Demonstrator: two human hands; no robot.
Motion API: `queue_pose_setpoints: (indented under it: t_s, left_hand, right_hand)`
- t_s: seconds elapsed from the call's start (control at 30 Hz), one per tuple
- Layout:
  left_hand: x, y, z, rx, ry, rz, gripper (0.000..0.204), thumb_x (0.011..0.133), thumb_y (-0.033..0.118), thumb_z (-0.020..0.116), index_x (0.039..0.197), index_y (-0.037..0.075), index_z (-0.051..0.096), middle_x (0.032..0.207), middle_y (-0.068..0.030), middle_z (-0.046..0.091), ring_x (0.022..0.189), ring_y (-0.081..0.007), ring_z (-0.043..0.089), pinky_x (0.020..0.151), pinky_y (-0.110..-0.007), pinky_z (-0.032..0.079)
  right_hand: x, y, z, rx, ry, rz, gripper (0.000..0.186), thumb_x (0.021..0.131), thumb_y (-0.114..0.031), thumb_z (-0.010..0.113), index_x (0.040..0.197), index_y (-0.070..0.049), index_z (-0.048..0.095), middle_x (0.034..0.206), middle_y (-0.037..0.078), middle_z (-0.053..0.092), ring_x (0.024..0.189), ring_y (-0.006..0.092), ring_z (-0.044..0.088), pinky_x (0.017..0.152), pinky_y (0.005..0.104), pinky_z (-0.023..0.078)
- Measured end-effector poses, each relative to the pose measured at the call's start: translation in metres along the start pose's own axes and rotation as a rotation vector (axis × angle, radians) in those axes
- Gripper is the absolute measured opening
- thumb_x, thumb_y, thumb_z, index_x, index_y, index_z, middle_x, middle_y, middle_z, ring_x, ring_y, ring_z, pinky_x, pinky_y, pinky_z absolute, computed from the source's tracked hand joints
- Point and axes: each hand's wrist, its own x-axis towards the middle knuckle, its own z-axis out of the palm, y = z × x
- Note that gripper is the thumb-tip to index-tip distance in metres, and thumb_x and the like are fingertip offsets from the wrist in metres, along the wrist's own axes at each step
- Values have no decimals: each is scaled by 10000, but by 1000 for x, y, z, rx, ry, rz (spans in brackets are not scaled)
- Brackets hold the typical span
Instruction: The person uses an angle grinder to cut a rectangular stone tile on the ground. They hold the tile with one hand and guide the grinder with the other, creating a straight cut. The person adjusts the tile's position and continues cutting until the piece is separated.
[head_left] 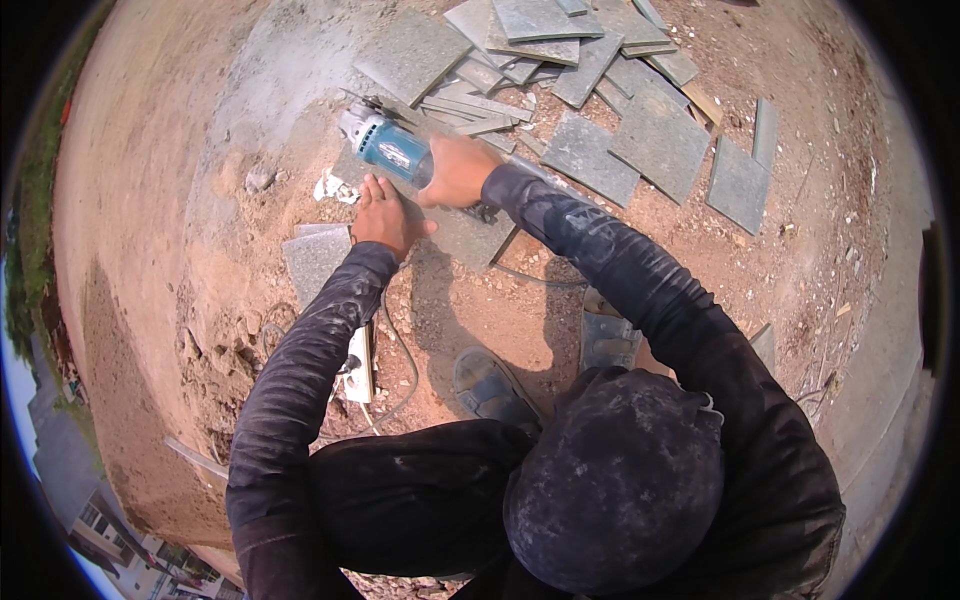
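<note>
My right hand (460,170) grips the body of a teal angle grinder (393,152), whose silver head and disc sit at its upper-left end over a grey speckled tile (470,241). My left hand (385,212) lies on that tile just below the grinder, palm down with fingers stretched out. My right hand hides part of the grinder, and I cannot make out exactly where the disc meets the tile. More tile pieces (315,265) lie under and left of my left wrist.
Loose tiles (657,145) are piled across the upper right. A white power strip (359,365) with plugs lies beside my left forearm, and grey cable (411,355) loops near my sandalled feet (478,383). A small white scrap (336,188) and stones (259,178) lie on the dirt ground (150,220).
</note>
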Motion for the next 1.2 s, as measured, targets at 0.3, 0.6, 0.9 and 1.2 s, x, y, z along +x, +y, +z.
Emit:
queue_pose_setpoints:
  t_s: [0.3,0.6,0.9,1.2]
  left_hand:
    - [0,1,-1,13,0,-5,1186,661,629,735,1395,-160,240,1455,-350,266,1377,-408,297,1119,-401,292]
    - [-1,-2,1,14,44,36,1184,661,640,730,1381,-167,247,1430,-399,253,1352,-446,319,1068,-425,359]
    - [0,-1,1,21,36,36,1197,660,660,715,1380,-173,246,1434,-389,258,1360,-437,309,1087,-423,336]
    - [0,-1,0,23,17,30,1199,655,677,700,1379,-172,260,1439,-364,280,1370,-423,300,1116,-412,299]
  right_hand:
    - [-11,3,0,-7,15,1,637,595,-349,734,1041,73,565,974,278,644,926,399,641,817,424,506]
    - [-19,6,-1,-6,21,3,653,607,-356,737,1058,80,555,996,278,637,955,403,629,841,425,502]
    - [-26,10,-2,-15,4,14,675,607,-372,738,1070,78,540,994,274,637,947,407,628,840,428,501]
    - [-34,16,1,6,12,19,665,596,-386,733,1044,72,553,932,277,649,882,406,645,792,433,508]
